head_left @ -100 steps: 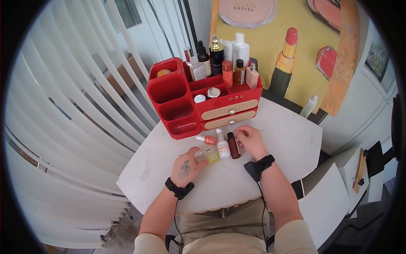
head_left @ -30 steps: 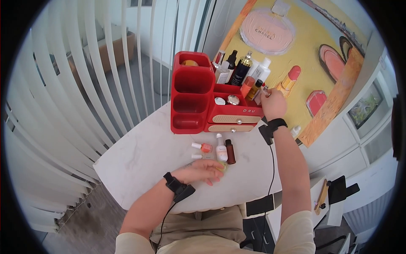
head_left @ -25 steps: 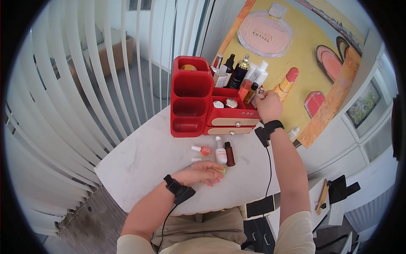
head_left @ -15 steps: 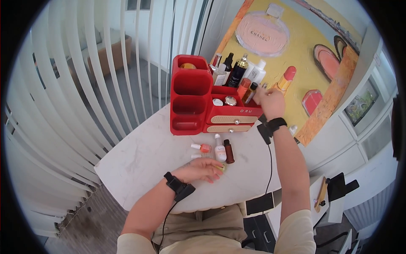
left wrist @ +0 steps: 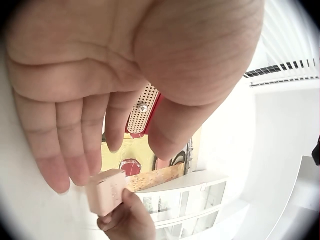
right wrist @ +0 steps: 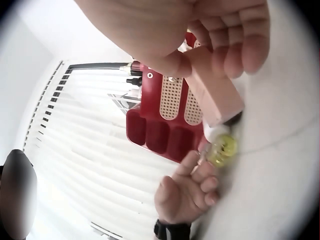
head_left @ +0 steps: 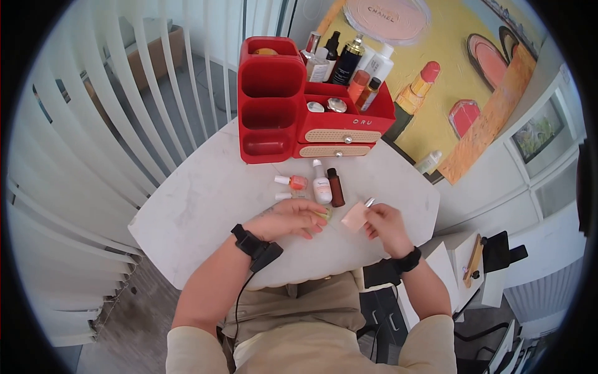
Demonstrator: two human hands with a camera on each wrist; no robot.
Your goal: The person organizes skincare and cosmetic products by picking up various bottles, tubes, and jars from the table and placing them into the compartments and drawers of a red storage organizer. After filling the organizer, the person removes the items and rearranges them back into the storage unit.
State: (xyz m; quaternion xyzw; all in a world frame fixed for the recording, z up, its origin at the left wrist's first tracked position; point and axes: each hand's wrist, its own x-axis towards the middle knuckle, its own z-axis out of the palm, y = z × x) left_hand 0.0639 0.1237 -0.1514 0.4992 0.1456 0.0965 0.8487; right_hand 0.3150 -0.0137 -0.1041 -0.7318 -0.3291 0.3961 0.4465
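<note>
The right hand [head_left: 387,228] pinches a pink bottle [head_left: 355,217] near its silver cap, held over the tabletop. In the right wrist view the pink bottle [right wrist: 212,87] shows between thumb and fingers. The left hand [head_left: 283,219] has relaxed fingers beside a small yellow-green bottle [head_left: 325,213], partly hidden by them; the left wrist view shows the palm [left wrist: 95,60] with fingers loosely extended. Lying behind it are a coral nail polish bottle [head_left: 299,182], a clear bottle with a white cap [head_left: 283,196], a white bottle [head_left: 322,187] and a brown bottle [head_left: 336,189].
A red organizer [head_left: 296,134] with two drawers and round-cornered compartments stands at the table's back, holding several bottles such as a dark blue one [head_left: 346,64]. Behind leans a yellow painting [head_left: 398,56]. A pale tube [head_left: 428,162] stands past the table's right back edge.
The right hand has come from the organizer's right end down to the table's front right, bringing the pink bottle. The left hand stays beside the yellow-green bottle. The head view has shifted.
</note>
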